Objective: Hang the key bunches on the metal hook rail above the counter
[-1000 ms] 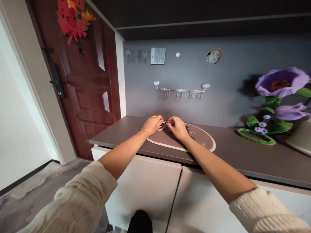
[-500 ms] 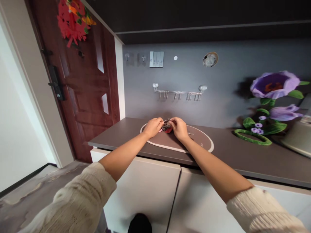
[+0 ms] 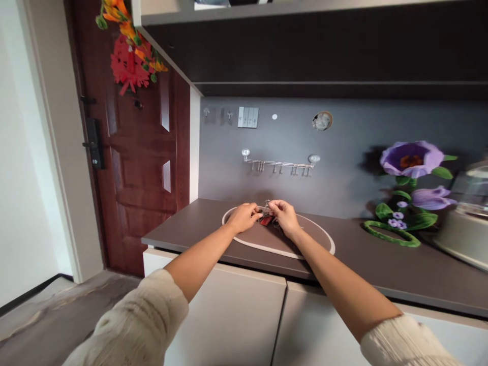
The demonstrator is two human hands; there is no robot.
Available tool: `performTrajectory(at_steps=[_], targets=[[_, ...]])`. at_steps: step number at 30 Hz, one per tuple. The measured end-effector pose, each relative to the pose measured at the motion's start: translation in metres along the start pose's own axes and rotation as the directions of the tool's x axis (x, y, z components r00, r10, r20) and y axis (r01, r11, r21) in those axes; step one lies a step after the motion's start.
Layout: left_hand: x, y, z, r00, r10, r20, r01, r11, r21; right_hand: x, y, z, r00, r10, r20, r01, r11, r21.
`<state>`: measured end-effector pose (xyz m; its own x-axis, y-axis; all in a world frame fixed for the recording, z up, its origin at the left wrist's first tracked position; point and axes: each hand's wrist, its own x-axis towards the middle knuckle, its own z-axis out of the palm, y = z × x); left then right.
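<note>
A small bunch of keys with a red piece (image 3: 266, 221) on it lies low over the brown oval mat (image 3: 251, 239), between my two hands. My left hand (image 3: 243, 218) has its fingers closed at the left side of the bunch. Slightly higher, my right hand (image 3: 285, 217) pinches a small shiny metal part (image 3: 267, 204) of the bunch between thumb and fingertips. Much of the bunch is dark and too small to make out singly.
On the counter (image 3: 354, 259), a purple fabric flower (image 3: 412, 158) and a beige-based appliance (image 3: 463, 229) stand at the right. A hook rail (image 3: 280, 163) is on the grey wall, with a dark cabinet (image 3: 312, 56) overhead. A brown door (image 3: 145, 178) is at left.
The view has tilted upward, so the scene sits lower. My right hand has lifted the small metal part a little above the bunch; my left hand stays at the left side.
</note>
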<state>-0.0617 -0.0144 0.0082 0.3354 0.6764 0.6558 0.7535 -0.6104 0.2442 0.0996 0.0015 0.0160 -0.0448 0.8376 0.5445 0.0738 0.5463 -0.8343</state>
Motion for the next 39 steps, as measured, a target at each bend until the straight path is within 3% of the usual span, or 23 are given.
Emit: performTrajectory(at_steps=[4, 8, 15, 24, 27, 33, 39], targets=[[0.001, 0.002, -0.005, 0.994, -0.104, -0.045, 0.109, 0.987, 0.115, -0.003, -0.004, -0.001, 1.0, -0.001, 0.012, 0.002, 0.999, -0.032], [0.002, 0.001, -0.008, 0.958, -0.261, -0.121, 0.282, 0.935, 0.216, 0.001, -0.009, 0.001, 0.998, 0.052, -0.025, -0.054, 0.997, -0.056], [0.005, -0.008, -0.006, 0.892, -0.414, -0.182, 0.443, 0.881, 0.169, 0.044, -0.027, 0.016, 0.994, 0.058, -0.09, -0.058, 0.998, -0.003], [0.006, -0.007, -0.006, 0.868, -0.458, -0.19, 0.484, 0.867, 0.121, 0.11, -0.046, 0.06, 0.963, 0.138, -0.233, -0.136, 0.99, 0.026], [0.007, -0.008, -0.005, 0.866, -0.464, -0.189, 0.489, 0.864, 0.122, 0.13, -0.043, 0.07, 0.94, 0.105, -0.324, -0.133, 0.989, -0.067], [0.008, -0.009, -0.004, 0.868, -0.461, -0.185, 0.487, 0.864, 0.127, 0.159, -0.028, 0.079, 0.881, 0.049, -0.471, -0.19, 0.948, -0.256], [0.008, -0.009, -0.004, 0.872, -0.452, -0.186, 0.479, 0.867, 0.136, 0.167, -0.017, 0.08, 0.853, 0.025, -0.522, -0.235, 0.91, -0.341]])
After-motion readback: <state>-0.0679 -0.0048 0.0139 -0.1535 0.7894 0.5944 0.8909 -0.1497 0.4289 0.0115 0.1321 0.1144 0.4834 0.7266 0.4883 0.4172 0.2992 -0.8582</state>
